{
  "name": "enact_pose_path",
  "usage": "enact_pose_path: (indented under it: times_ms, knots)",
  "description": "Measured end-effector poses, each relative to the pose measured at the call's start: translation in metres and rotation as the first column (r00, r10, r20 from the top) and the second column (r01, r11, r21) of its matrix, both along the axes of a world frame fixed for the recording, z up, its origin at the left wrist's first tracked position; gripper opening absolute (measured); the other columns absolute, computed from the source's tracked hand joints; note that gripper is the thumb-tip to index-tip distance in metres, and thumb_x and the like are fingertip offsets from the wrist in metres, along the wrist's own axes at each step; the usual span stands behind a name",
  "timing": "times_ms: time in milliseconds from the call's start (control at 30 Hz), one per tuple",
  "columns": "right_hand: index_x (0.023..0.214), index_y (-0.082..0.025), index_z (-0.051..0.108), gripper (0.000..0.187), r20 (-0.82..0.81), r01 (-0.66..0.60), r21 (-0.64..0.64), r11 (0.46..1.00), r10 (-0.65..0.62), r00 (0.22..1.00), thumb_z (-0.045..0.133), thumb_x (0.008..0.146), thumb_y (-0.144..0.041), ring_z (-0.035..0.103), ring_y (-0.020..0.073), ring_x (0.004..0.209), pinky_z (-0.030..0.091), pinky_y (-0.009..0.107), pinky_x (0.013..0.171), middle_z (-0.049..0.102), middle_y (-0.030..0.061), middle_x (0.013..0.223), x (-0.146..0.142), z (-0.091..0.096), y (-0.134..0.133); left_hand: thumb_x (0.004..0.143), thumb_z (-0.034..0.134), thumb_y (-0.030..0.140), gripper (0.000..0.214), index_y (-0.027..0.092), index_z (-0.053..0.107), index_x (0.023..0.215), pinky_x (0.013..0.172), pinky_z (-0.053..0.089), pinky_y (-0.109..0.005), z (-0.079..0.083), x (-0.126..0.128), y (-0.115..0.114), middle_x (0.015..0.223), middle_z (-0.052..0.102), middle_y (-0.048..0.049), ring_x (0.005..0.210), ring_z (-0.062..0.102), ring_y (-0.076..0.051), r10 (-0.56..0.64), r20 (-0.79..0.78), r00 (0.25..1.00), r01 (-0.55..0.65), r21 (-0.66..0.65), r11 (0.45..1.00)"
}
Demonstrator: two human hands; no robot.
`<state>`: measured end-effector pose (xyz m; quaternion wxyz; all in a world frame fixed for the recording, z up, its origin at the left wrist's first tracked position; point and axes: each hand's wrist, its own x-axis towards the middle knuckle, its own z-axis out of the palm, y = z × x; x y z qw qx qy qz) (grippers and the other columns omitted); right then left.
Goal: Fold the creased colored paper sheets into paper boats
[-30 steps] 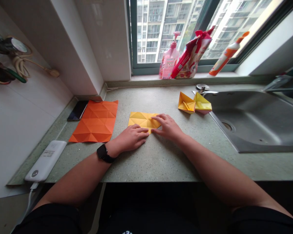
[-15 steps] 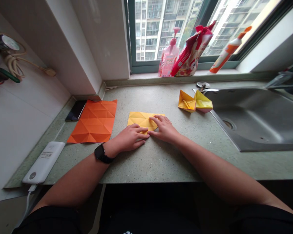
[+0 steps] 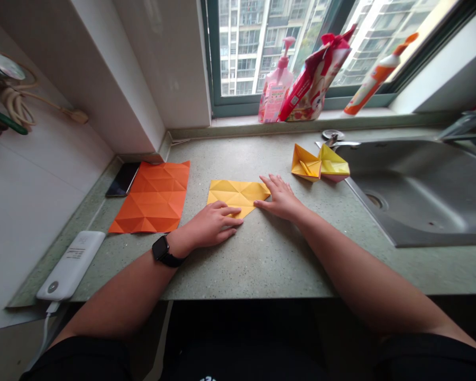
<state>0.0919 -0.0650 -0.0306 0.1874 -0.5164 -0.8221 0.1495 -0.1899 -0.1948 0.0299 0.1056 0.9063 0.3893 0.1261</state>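
Observation:
A creased yellow paper (image 3: pixel 235 192) lies flat on the speckled green counter (image 3: pixel 262 248). My left hand (image 3: pixel 211 224), with a black watch on the wrist, rests palm down on the paper's near corner, fingers together and flat. Just right of the sheet my right hand (image 3: pixel 281 197) lies flat with fingers stretched out, the thumb touching the paper's right corner. Neither hand holds anything.
A creased orange sheet (image 3: pixel 154 197) lies to the left, beside a dark phone (image 3: pixel 122 179) and a white power bank (image 3: pixel 72 264). Two folded yellow paper shapes (image 3: pixel 319 163) sit by the steel sink (image 3: pixel 416 190). A pink soap bottle (image 3: pixel 275 90), a red pouch (image 3: pixel 313 79) and an orange-capped bottle (image 3: pixel 375 79) stand on the sill.
My right hand slid off the yellow paper to its right edge, uncovering the right corner. The left hand stayed where it was. The camera tipped slightly.

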Motion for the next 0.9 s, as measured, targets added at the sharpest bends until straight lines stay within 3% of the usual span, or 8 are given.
enact_pose_path:
  times_ms: [267, 433, 567, 667, 767, 900]
  knots:
    - [0.166, -0.022, 0.054, 0.079, -0.028, 0.065, -0.004, 0.998, -0.065, 0.997, 0.077, 0.094, -0.043, 0.045, 0.0408, 0.161, 0.039, 0.058, 0.131, 0.051, 0.0204, 0.171, 0.013, 0.004, 0.015, 0.108, 0.067, 0.031, 0.028, 0.029, 0.082, 0.132, 0.115, 0.054, -0.051, 0.001, -0.001, 0.0, 0.154, 0.07, -0.0069, 0.13, 0.062, -0.031, -0.001, 0.004, 1.0, 0.001, -0.011, 1.0]
    - [0.153, -0.022, 0.068, 0.057, -0.119, 0.146, 0.095, 0.985, -0.134, 0.984, 0.063, 0.097, -0.027, 0.061, 0.0362, 0.144, 0.048, 0.056, 0.124, 0.069, 0.0164, 0.151, 0.016, 0.006, 0.021, 0.107, 0.068, 0.031, 0.029, 0.029, 0.082, 0.132, 0.113, 0.055, -0.05, -0.001, 0.0, -0.001, 0.152, 0.071, -0.0069, 0.128, 0.063, -0.031, 0.006, 0.01, 1.0, -0.006, 0.006, 1.0]
    - [0.143, -0.022, 0.075, 0.048, -0.221, 0.169, 0.214, 0.962, -0.121, 0.968, 0.056, 0.099, -0.025, 0.067, 0.0358, 0.132, 0.052, 0.057, 0.12, 0.076, 0.0152, 0.134, 0.014, 0.023, 0.013, 0.107, 0.068, 0.032, 0.029, 0.029, 0.082, 0.133, 0.112, 0.055, -0.05, -0.003, 0.0, -0.001, 0.151, 0.071, -0.008, 0.128, 0.063, -0.031, 0.005, 0.019, 1.0, -0.006, 0.024, 1.0]
    - [0.132, -0.027, 0.081, 0.038, -0.213, 0.014, 0.284, 0.959, 0.048, 0.976, 0.058, 0.102, -0.028, 0.069, 0.0347, 0.126, 0.054, 0.056, 0.116, 0.078, 0.0124, 0.129, 0.005, 0.036, -0.007, 0.107, 0.069, 0.034, 0.03, 0.029, 0.08, 0.134, 0.113, 0.054, -0.048, -0.004, 0.0, 0.0, 0.151, 0.071, -0.0086, 0.129, 0.063, -0.03, 0.003, 0.025, 1.0, -0.003, 0.032, 0.999]
    - [0.119, -0.032, 0.086, 0.031, -0.117, -0.228, 0.237, 0.944, 0.261, 0.958, 0.06, 0.104, -0.027, 0.072, 0.03, 0.115, 0.059, 0.05, 0.106, 0.08, 0.0087, 0.122, -0.009, 0.039, -0.029, 0.109, 0.067, 0.039, 0.038, 0.028, 0.073, 0.144, 0.115, 0.052, -0.049, -0.007, 0.005, 0.0, 0.151, 0.069, -0.0097, 0.131, 0.062, -0.031, 0.026, 0.009, 1.0, -0.026, 0.033, 0.999]
    - [0.117, -0.03, 0.087, 0.035, -0.042, -0.32, 0.154, 0.935, 0.33, 0.943, 0.059, 0.101, -0.016, 0.074, 0.0258, 0.107, 0.061, 0.043, 0.098, 0.08, 0.0085, 0.118, -0.021, 0.032, -0.039, 0.111, 0.061, 0.046, 0.048, 0.027, 0.064, 0.155, 0.118, 0.047, -0.054, -0.013, 0.02, -0.001, 0.147, 0.068, -0.0119, 0.132, 0.059, -0.034, 0.119, -0.049, 0.992, -0.115, 0.075, 0.991]
